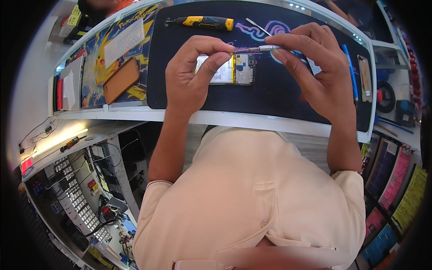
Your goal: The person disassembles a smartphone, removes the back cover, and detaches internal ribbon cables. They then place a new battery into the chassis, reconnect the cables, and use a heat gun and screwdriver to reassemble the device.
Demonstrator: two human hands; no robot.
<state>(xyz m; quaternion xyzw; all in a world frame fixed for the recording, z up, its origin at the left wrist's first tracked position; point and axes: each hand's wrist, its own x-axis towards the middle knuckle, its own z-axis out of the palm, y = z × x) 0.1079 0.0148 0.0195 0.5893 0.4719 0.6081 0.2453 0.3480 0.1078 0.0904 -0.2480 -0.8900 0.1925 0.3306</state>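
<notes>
Above the dark mat, a slim silver precision screwdriver [265, 47] lies level between my two hands. My right hand [317, 58] pinches its handle end with thumb and index finger. The thumb and index finger of my left hand [191, 72] are pressed together at the tip of its thin shaft. Whether a tiny part is also between those fingers is hidden. Beneath and between the hands is an opened phone [244, 69], its battery and circuit board exposed; the left hand covers part of it.
A yellow-and-black power tool [204, 23] lies at the mat's far side, a thin white-tipped tool [257, 26] beside it. To the left are a brown phone case [121, 81] and bubble wrap [124, 42]. A blue pen-like tool [350, 71] and a phone panel [365, 78] lie right.
</notes>
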